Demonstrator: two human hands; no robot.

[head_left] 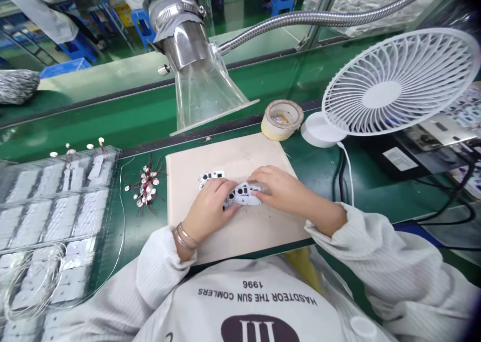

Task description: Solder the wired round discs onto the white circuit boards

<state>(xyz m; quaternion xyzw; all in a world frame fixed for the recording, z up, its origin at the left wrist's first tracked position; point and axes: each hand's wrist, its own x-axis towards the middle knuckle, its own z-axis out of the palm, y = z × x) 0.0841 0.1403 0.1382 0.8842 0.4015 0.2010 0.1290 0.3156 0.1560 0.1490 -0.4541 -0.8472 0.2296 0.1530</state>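
The left hand [208, 209] and right hand [280, 189] narrow around a light, brittle white circuit board [250, 194] at 12 o'clock, best held by its edges.

Circuit boards [246, 194] on work board [233, 156], fan [391, 83] right

Left hand [208, 206], right hand [281, 189], palms down

Glossy white circuit boards [248, 194] on a matt tan pad [233, 166], plus shiny steel duct [184, 46], clear plastic hood [205, 99], ribbed cloth sleeves [338, 226].
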